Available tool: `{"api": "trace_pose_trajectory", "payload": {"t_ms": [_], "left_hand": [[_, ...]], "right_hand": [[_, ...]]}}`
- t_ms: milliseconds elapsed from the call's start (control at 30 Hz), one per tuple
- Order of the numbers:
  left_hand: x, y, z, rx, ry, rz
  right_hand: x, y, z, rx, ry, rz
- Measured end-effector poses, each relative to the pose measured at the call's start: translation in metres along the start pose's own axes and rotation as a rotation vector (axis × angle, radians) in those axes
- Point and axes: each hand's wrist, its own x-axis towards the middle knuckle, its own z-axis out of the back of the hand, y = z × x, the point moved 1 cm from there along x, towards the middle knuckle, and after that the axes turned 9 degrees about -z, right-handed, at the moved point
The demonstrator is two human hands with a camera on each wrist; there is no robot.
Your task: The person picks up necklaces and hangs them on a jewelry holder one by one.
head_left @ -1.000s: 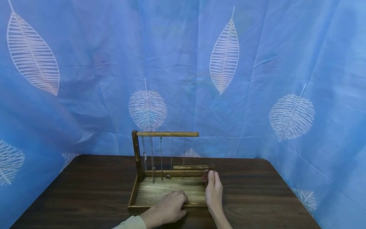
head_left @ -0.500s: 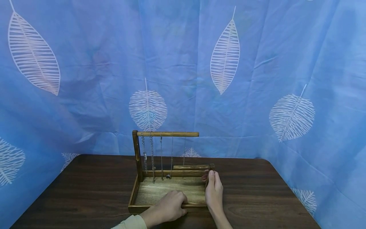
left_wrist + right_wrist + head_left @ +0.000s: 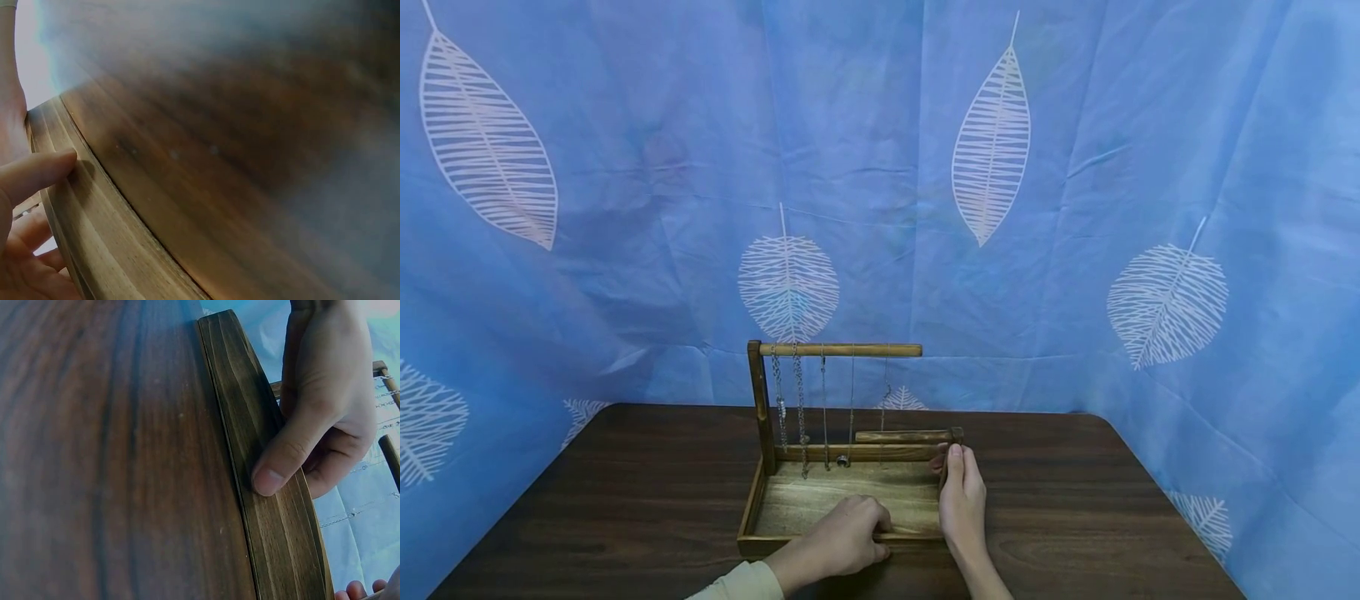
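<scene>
A wooden jewelry stand [image 3: 850, 496] with a shallow tray base sits near the front of the table. My left hand [image 3: 846, 533] grips its front wall [image 3: 94, 212], with the thumb on the outer face and the fingers over the inside. The right wrist view shows this left hand [image 3: 331, 394] pinching the wall too. At the stand's right end, my right hand [image 3: 962, 504] holds the short upright post, thumb along it and fingertips showing behind. Several silver necklaces [image 3: 799, 408] hang from the long upper bar [image 3: 842, 350]. A ring-like pendant [image 3: 843, 461] hangs low on one chain.
The shorter bar [image 3: 902, 437] points left from the right post. A tall post [image 3: 760, 408] stands at the left end. Dark wooden table [image 3: 602, 500] surrounds the stand. A blue curtain [image 3: 865, 167] with white leaf prints hangs behind.
</scene>
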Motion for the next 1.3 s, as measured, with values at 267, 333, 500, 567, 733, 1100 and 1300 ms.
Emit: {"api": "trace_pose_trajectory", "payload": {"t_ms": [267, 333, 500, 567, 733, 1100, 1300], "left_hand": [[-0.003, 0.0, -0.002, 0.016, -0.019, -0.023], [-0.003, 0.0, -0.002, 0.011, -0.021, -0.025], [-0.002, 0.002, 0.0, -0.003, -0.017, -0.006], [-0.002, 0.003, 0.001, -0.016, -0.014, 0.005], [-0.005, 0.004, 0.003, -0.119, -0.026, 0.036], [-0.012, 0.005, 0.005, -0.315, -0.174, 0.005], [-0.009, 0.003, 0.009, -0.261, -0.191, -0.033]], "right_hand": [[-0.002, 0.001, 0.001, -0.003, 0.004, 0.0], [-0.003, 0.002, 0.001, -0.004, 0.006, 0.002], [-0.004, 0.002, 0.001, -0.007, 0.012, 0.007], [-0.004, 0.002, 0.001, -0.004, 0.011, 0.009], [-0.004, 0.001, -0.001, 0.002, 0.004, 0.011], [-0.004, 0.003, 0.0, 0.008, 0.015, 0.005], [-0.003, 0.002, 0.0, 0.005, -0.011, 0.012]]}}
